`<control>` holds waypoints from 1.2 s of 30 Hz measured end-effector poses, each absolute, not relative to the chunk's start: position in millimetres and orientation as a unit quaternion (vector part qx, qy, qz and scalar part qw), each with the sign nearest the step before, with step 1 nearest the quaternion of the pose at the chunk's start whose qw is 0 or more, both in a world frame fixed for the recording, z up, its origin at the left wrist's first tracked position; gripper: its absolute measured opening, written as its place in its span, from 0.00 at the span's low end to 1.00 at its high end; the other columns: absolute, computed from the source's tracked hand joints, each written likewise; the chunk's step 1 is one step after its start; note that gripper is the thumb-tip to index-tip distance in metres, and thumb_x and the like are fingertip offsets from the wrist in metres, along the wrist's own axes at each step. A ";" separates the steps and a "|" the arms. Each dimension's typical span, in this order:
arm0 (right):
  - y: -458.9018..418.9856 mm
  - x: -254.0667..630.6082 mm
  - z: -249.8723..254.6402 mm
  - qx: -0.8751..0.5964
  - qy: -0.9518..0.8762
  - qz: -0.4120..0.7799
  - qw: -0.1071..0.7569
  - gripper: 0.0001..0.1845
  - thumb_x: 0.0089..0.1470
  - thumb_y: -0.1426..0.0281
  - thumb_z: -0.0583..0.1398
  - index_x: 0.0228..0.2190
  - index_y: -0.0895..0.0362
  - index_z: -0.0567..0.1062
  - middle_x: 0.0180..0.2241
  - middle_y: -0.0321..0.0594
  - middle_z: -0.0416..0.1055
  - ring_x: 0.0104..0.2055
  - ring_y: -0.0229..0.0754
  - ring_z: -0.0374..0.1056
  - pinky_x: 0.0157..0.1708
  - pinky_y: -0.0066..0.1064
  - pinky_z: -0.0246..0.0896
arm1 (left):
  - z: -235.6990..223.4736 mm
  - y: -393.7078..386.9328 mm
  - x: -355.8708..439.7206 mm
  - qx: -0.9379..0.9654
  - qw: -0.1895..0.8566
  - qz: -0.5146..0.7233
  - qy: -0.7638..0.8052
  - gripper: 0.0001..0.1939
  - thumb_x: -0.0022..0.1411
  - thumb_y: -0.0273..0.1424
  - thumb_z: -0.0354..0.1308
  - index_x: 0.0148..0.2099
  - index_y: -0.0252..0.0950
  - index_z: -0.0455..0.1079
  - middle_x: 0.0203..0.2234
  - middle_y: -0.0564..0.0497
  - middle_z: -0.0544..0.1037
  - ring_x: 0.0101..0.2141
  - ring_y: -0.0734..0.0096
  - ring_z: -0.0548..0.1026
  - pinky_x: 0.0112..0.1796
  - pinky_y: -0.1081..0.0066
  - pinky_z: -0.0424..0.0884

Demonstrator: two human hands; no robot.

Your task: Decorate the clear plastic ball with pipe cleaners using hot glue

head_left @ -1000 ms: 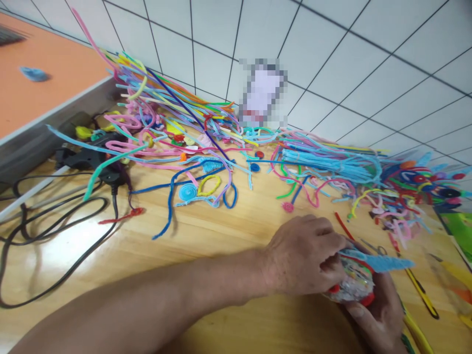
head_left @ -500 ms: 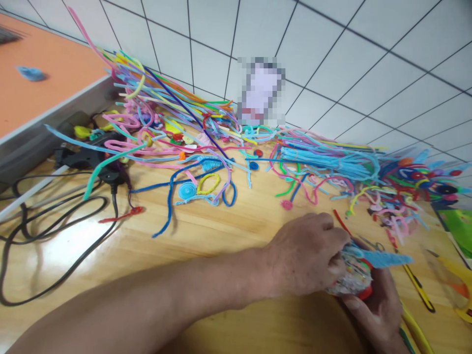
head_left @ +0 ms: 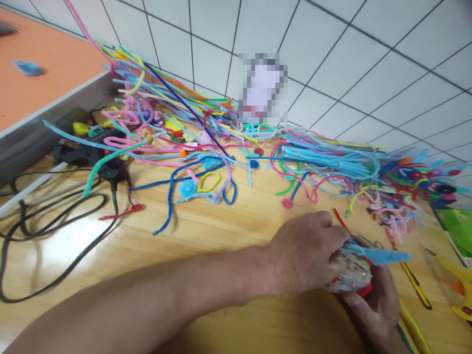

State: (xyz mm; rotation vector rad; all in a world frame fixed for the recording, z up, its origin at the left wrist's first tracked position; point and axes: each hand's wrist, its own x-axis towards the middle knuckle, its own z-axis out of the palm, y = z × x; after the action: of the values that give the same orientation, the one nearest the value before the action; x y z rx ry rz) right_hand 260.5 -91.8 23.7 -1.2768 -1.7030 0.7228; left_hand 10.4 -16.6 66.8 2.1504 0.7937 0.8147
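Observation:
At the lower right, both hands meet on a pipe-cleaner craft piece. It has a greyish, shiny, bundled middle, red edges, and a light blue fuzzy spike pointing right. My left hand reaches across from the left with curled fingers closed at the piece's upper left side; its fingertips are partly hidden. Cradling the piece from below and the right is my right hand, thumb against the lower edge. A red pipe cleaner sticks up just beyond my left fingers. Scissors handles show behind the spike.
Colourful pipe cleaners and a light blue bundle lie along the tiled wall. A phone, blurred out, leans there. A black power strip with looping cables is at left. A yellow-black craft knife lies at right.
The view shifts very slightly. Both hands stay on the craft piece, with almost no visible movement.

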 end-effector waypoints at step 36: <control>-85.0 247.4 24.8 -0.508 -0.678 0.332 0.414 0.44 0.54 0.51 0.76 0.66 0.50 0.72 0.67 0.55 0.73 0.68 0.63 0.74 0.63 0.55 0.77 | 21.8 -27.5 3.8 0.730 0.376 0.467 0.327 0.15 0.76 0.43 0.60 0.51 0.34 0.75 0.40 0.45 0.79 0.44 0.61 0.77 0.50 0.60 0.77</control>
State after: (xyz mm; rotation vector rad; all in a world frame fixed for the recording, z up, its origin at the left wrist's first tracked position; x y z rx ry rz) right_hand 247.4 -85.0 24.8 -1.2779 -1.7045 0.8345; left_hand 3.8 -27.5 21.8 1.8683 0.8355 1.1943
